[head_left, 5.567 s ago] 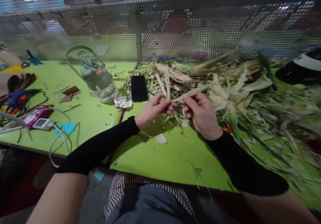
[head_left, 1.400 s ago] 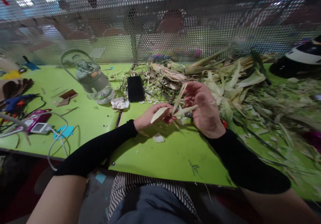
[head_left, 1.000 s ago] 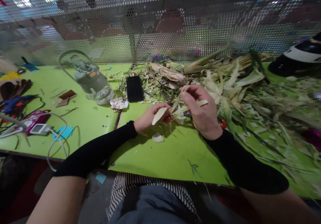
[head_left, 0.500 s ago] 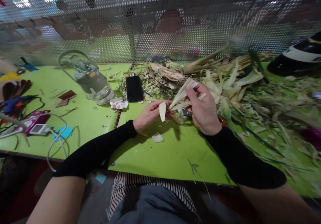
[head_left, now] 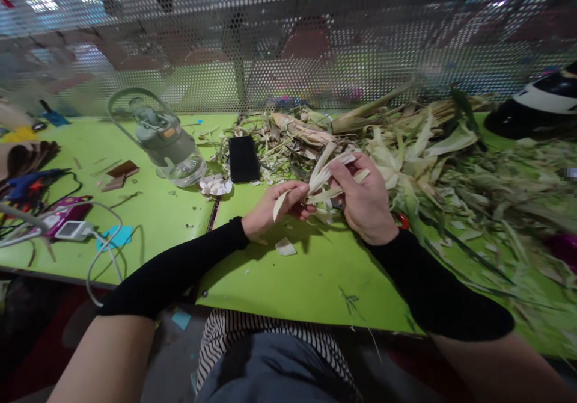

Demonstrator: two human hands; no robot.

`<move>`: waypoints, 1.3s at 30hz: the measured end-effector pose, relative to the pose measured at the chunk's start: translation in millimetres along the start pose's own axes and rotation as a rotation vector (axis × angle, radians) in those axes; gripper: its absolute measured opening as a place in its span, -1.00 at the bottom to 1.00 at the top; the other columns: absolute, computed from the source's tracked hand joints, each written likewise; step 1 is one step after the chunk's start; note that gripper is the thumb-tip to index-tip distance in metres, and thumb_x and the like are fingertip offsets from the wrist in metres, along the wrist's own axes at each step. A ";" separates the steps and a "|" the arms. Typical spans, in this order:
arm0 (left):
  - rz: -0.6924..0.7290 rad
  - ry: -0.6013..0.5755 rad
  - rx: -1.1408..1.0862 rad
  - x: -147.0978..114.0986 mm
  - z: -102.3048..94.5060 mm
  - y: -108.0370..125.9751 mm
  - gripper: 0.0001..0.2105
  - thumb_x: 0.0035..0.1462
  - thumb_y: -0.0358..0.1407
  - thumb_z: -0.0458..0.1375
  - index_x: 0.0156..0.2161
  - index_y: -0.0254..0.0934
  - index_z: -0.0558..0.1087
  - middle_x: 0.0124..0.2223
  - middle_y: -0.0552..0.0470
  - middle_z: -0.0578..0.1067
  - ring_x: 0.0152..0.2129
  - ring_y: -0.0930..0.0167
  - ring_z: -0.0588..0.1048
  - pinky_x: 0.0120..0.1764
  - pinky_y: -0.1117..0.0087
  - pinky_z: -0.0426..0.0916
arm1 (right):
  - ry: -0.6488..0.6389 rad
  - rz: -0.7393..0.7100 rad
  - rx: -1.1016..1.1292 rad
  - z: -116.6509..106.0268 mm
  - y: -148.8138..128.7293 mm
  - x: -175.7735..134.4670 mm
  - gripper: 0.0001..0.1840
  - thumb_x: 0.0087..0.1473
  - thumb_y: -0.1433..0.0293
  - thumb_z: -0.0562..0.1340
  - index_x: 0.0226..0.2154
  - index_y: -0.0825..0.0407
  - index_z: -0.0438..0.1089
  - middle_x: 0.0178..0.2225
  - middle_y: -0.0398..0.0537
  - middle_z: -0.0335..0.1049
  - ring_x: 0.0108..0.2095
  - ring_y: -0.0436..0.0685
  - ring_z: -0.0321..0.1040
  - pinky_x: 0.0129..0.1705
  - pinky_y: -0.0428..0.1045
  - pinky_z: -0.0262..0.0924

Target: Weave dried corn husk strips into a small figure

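Between my hands is a small bunch of pale corn husk strips (head_left: 321, 177), gathered at its lower left end. My left hand (head_left: 282, 204) pinches that gathered end, and one short strip sticks out past the thumb. My right hand (head_left: 367, 195) is closed on the upper right part of the strips, with thumb and fingers pressed together. Just beyond the right wrist shows a red ring-shaped handle (head_left: 402, 221); the rest of it is hidden. A loose scrap of husk (head_left: 285, 246) lies on the green table (head_left: 288, 289) below my hands.
Piled corn husks (head_left: 406, 150) cover the back and right. Behind the left hand lie a black phone (head_left: 243, 159), crumpled tissue (head_left: 215, 184) and a water bottle (head_left: 169, 144). A power strip (head_left: 67, 216) with cables sits at left. A perforated metal screen (head_left: 279, 48) rises behind the table.
The husk strips have spread apart at their upper end, one now standing more upright. My left thumb has come over the gathered end, and the short strip now points lower left.
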State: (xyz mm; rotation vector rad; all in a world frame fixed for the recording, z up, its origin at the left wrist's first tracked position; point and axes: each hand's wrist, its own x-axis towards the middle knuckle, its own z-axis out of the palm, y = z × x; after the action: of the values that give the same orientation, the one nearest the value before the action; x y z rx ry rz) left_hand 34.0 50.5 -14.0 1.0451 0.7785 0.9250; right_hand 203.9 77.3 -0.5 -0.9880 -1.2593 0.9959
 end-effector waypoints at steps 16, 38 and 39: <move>0.104 0.059 0.051 -0.8 -0.1 2.7 -0.58 0.17 0.03 0.27 -0.12 -0.33 0.48 -0.38 0.05 0.56 -0.51 0.53 0.53 -0.37 0.50 0.46 | -0.002 0.006 -0.008 -2.3 5.0 1.4 -0.46 -0.03 -0.09 0.42 -0.29 -0.11 0.22 -0.60 -0.35 0.19 -0.72 -0.08 0.05 -0.76 -0.10 -0.09; 0.003 -0.013 -0.081 3.7 -3.1 1.1 -0.58 0.16 0.06 0.26 -0.19 -0.30 0.40 -0.37 0.04 0.56 -0.51 0.54 0.51 -0.33 0.50 0.47 | -0.197 -0.018 0.116 3.7 -10.3 -13.6 -0.50 0.06 -0.06 0.39 -0.31 -0.09 0.21 -0.35 -0.21 0.47 -0.61 -0.08 0.23 -0.61 -0.11 0.17; -0.004 0.002 -0.091 4.3 -3.0 0.6 -0.59 0.18 0.05 0.25 -0.19 -0.30 0.39 -0.38 0.05 0.55 -0.51 0.54 0.51 -0.33 0.50 0.47 | -0.185 -0.014 0.118 3.7 -9.4 -12.6 -0.49 0.05 -0.06 0.40 -0.31 -0.08 0.21 -0.37 -0.23 0.46 -0.61 -0.09 0.22 -0.61 -0.11 0.16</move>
State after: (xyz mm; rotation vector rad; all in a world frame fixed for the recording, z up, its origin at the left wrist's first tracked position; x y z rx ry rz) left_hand 33.0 55.6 -14.8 0.9632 0.7335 0.9496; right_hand 200.0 62.8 5.3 -0.8092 -1.3411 1.1578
